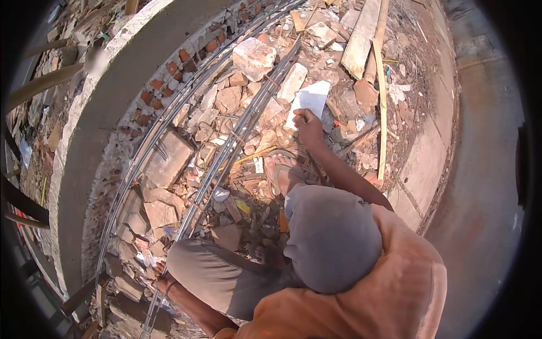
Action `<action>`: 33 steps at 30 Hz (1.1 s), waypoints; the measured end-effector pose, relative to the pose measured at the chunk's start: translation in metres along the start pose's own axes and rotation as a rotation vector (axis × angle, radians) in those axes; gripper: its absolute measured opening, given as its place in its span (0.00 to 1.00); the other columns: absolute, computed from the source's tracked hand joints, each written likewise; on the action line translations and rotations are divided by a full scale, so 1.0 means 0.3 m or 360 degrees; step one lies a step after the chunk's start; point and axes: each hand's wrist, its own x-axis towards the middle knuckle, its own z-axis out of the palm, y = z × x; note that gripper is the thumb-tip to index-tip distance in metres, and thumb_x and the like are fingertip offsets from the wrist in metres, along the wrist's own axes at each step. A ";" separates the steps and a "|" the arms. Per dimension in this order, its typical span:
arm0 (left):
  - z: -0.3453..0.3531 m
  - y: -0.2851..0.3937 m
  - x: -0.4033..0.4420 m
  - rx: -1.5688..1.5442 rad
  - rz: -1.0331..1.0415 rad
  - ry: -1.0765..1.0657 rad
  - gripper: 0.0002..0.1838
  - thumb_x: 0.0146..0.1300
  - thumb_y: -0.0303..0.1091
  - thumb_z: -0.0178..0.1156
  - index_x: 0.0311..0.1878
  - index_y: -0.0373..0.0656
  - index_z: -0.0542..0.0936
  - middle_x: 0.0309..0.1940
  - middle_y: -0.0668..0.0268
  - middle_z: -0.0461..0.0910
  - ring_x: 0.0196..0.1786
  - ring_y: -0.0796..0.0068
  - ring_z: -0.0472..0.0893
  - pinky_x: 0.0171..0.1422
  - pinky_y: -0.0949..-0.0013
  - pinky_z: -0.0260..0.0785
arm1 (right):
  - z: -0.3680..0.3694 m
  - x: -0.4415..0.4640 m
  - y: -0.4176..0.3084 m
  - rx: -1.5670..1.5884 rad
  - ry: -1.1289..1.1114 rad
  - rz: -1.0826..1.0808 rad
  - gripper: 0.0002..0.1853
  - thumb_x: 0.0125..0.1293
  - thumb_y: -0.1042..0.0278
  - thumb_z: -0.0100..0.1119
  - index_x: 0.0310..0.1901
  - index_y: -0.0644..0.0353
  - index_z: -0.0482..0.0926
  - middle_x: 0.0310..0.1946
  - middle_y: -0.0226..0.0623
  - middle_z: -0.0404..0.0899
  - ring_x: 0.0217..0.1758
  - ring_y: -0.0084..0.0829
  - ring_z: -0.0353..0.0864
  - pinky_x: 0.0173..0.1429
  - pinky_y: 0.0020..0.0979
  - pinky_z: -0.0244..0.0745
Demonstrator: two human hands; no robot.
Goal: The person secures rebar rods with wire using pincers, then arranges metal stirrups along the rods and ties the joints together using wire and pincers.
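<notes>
My right hand (309, 129) is closed, with its fingers bent at the lower edge of a white sheet of paper (314, 96) above the rubble. At lower left, beside my bent knee (195, 263), my left hand (160, 276) is curled over a bundle of thin steel bars (217, 161). Its fingers are small and partly hidden. The bars run diagonally up to the top middle, tied with thin wire at places. My foot (282, 169), in a sandal, stands on the rubble between the bars and my right arm.
Broken bricks, stones (254, 58) and concrete chunks (168, 158) cover the ground. More long steel bars (144, 152) run along a low concrete wall (96, 107) on the left. A wooden plank (363, 39) and a thin bamboo strip (382, 113) lie at upper right. Beyond is a paved strip (477, 169).
</notes>
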 end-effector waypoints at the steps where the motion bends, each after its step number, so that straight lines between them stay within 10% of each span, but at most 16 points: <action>1: 0.009 0.001 -0.013 0.0097 0.0039 -0.0039 0.20 0.69 0.35 0.49 0.61 0.37 0.72 0.61 0.51 0.73 0.63 0.49 0.72 0.67 0.42 0.64 | -0.032 0.025 0.015 -0.0049 0.0100 -0.0038 0.14 0.64 0.70 0.55 0.49 0.65 0.79 0.36 0.46 0.84 0.34 0.36 0.82 0.42 0.35 0.74; 6: 0.024 -0.017 -0.036 0.0519 0.0182 -0.0138 0.20 0.69 0.35 0.49 0.61 0.36 0.72 0.61 0.51 0.73 0.63 0.49 0.72 0.67 0.43 0.64 | -0.151 0.206 0.062 -0.0600 0.0443 -0.0465 0.14 0.66 0.66 0.58 0.48 0.66 0.78 0.33 0.39 0.82 0.32 0.33 0.80 0.39 0.33 0.75; 11: 0.010 -0.010 -0.084 0.0775 0.0296 -0.0160 0.21 0.69 0.35 0.49 0.61 0.36 0.72 0.61 0.51 0.73 0.63 0.50 0.72 0.66 0.43 0.64 | -0.033 0.517 -0.162 -0.1012 0.0421 0.0174 0.35 0.60 0.42 0.59 0.56 0.69 0.72 0.57 0.59 0.71 0.59 0.54 0.74 0.64 0.45 0.70; 15: -0.014 -0.015 -0.091 0.0913 0.0339 -0.0158 0.21 0.69 0.36 0.49 0.61 0.36 0.72 0.61 0.51 0.73 0.62 0.50 0.72 0.66 0.43 0.65 | 0.005 0.631 -0.134 -0.1141 -0.0074 0.0186 0.36 0.55 0.43 0.62 0.57 0.67 0.74 0.58 0.56 0.74 0.63 0.50 0.73 0.66 0.41 0.69; 20: -0.044 -0.010 -0.114 0.0999 0.0380 -0.0134 0.21 0.69 0.36 0.50 0.61 0.36 0.72 0.60 0.51 0.73 0.62 0.50 0.72 0.66 0.44 0.65 | -0.215 0.535 -0.181 -0.0394 0.0106 0.0366 0.26 0.55 0.50 0.61 0.39 0.73 0.80 0.28 0.48 0.82 0.26 0.47 0.78 0.40 0.44 0.71; 22: -0.042 -0.019 -0.112 0.1018 0.0388 -0.0138 0.21 0.69 0.36 0.50 0.61 0.36 0.72 0.60 0.51 0.73 0.62 0.50 0.72 0.66 0.44 0.65 | -0.321 0.462 -0.136 0.0056 -0.0098 0.0563 0.29 0.57 0.52 0.61 0.52 0.71 0.76 0.37 0.51 0.81 0.41 0.49 0.81 0.50 0.44 0.73; 25: -0.033 -0.026 -0.106 0.1061 0.0386 -0.0153 0.21 0.69 0.36 0.50 0.61 0.35 0.72 0.60 0.51 0.73 0.62 0.50 0.73 0.66 0.44 0.65 | -0.285 0.332 0.014 -0.1084 0.0276 -0.0044 0.38 0.58 0.51 0.59 0.65 0.69 0.65 0.62 0.63 0.66 0.63 0.54 0.69 0.65 0.47 0.65; 28: -0.027 -0.028 -0.109 0.1110 0.0402 -0.0176 0.21 0.69 0.37 0.50 0.61 0.35 0.72 0.60 0.51 0.73 0.62 0.50 0.73 0.65 0.44 0.65 | -0.223 0.243 0.013 -0.0365 0.0322 0.0230 0.43 0.61 0.50 0.57 0.72 0.65 0.54 0.69 0.62 0.53 0.72 0.58 0.54 0.72 0.48 0.55; 33: -0.007 -0.028 -0.122 0.1171 0.0458 -0.0217 0.21 0.69 0.37 0.50 0.61 0.35 0.72 0.60 0.51 0.73 0.62 0.51 0.73 0.65 0.45 0.66 | -0.170 0.171 -0.023 -0.0766 0.0720 -0.0100 0.39 0.62 0.51 0.58 0.70 0.63 0.57 0.67 0.58 0.57 0.71 0.56 0.54 0.72 0.53 0.49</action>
